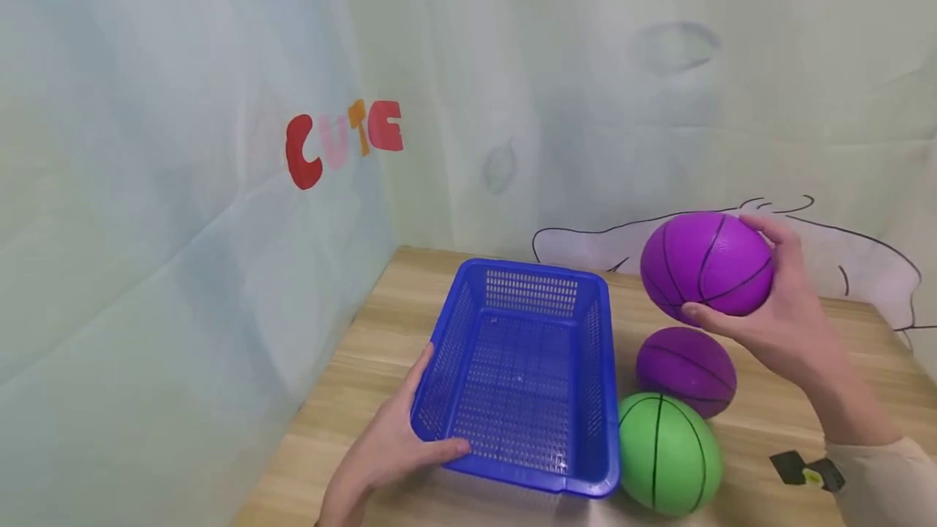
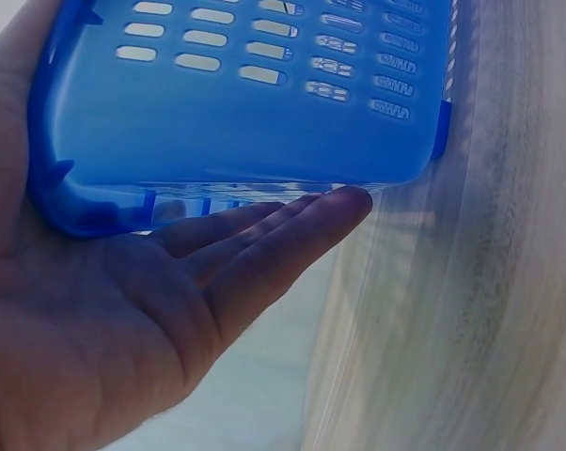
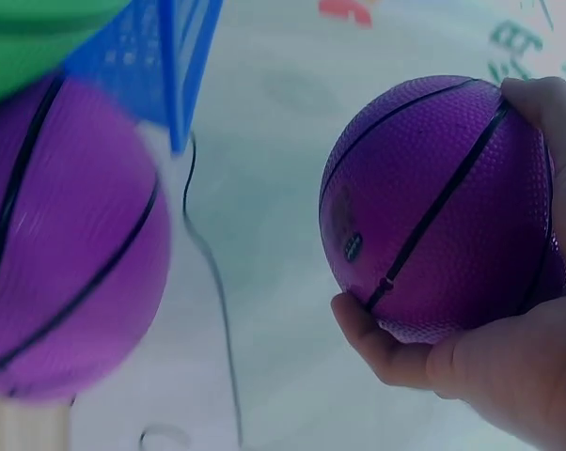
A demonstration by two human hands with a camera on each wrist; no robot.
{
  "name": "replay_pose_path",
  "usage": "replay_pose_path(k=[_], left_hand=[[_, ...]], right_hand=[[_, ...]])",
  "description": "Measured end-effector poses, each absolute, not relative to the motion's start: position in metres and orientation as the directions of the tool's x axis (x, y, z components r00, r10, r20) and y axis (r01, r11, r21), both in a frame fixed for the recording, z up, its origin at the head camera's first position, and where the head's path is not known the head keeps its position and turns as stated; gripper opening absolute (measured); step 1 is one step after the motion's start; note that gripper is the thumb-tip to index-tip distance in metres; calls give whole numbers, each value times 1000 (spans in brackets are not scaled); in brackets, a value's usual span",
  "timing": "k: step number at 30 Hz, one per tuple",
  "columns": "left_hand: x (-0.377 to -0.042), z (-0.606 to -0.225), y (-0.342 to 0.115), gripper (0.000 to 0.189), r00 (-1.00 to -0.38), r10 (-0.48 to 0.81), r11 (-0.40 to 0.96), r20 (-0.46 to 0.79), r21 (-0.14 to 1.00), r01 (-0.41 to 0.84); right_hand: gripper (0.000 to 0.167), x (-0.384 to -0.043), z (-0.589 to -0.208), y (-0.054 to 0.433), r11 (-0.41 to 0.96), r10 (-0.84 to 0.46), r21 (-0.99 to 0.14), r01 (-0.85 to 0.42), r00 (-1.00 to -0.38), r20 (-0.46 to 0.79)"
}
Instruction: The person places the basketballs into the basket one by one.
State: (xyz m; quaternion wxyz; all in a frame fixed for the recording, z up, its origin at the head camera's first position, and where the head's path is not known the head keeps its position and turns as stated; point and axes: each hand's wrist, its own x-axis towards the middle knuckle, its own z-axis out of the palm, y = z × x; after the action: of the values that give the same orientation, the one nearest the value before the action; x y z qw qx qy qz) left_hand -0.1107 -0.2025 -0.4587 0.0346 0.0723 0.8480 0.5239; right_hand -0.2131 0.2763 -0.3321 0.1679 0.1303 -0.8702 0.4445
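A purple ball with black lines is held up in my right hand, thumb at its lower side and fingers around its far side. Below it, a second purple ball sits on the table. A green ball lies nearer, against the right side of a blue plastic basket. My left hand holds this basket at its near left corner. Its thumb lies over the rim, while the fingers run along the outer wall in the left wrist view. Nothing lies inside the basket.
The wooden table meets a pale fabric wall on the left and another fabric backdrop behind. Coloured letters spell CUTE near the corner. A dark tag shows beside the right sleeve.
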Motion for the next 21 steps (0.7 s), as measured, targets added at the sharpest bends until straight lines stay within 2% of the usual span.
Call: replay_pose_path(k=[9,14,21], left_hand=[[-135,-458,-183,144,-965,258,401,56,902,159],[-137,-462,-175,143,-960,276,391,44,908,154],[-135,-462,-171,145,-958,283,381,49,911,159]], right_hand=[[127,-204,-316,242,558,-307,-694,-455,-890,337],[124,-198,-325,229,523,-444,-695,-493,-854,272],[119,-192,-340,218,459,-563,-730,-506,-802,201]])
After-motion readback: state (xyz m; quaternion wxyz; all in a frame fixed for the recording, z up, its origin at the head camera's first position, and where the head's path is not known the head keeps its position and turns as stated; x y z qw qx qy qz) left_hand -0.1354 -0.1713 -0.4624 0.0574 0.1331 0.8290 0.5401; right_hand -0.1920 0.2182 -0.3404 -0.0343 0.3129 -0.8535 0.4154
